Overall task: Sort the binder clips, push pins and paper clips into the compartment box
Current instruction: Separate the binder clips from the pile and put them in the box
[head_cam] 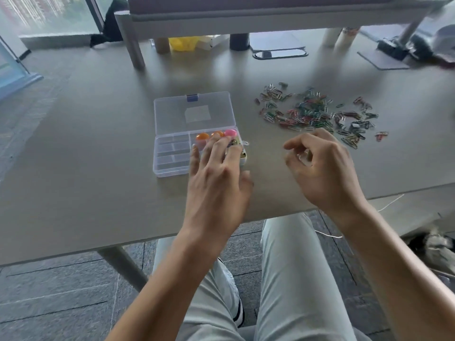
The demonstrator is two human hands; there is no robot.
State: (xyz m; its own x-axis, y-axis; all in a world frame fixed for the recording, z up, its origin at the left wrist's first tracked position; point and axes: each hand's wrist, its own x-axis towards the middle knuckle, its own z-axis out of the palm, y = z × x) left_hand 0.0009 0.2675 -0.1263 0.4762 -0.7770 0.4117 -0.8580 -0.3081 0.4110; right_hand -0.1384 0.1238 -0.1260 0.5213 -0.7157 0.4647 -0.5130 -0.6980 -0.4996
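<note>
Spreading open fingers over the compartment box (172, 153), left hand (216, 183); right hand (325, 173) curled, contents unclear.

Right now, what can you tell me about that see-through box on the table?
The compartment box looks like clear plastic. Its lid lies open flat behind it, with a blue latch at the far edge. The small compartments on its left look empty. The right part holds round orange and pink pieces. The left hand covers that side, fingers spread. It sits flat on the grey table.
</note>
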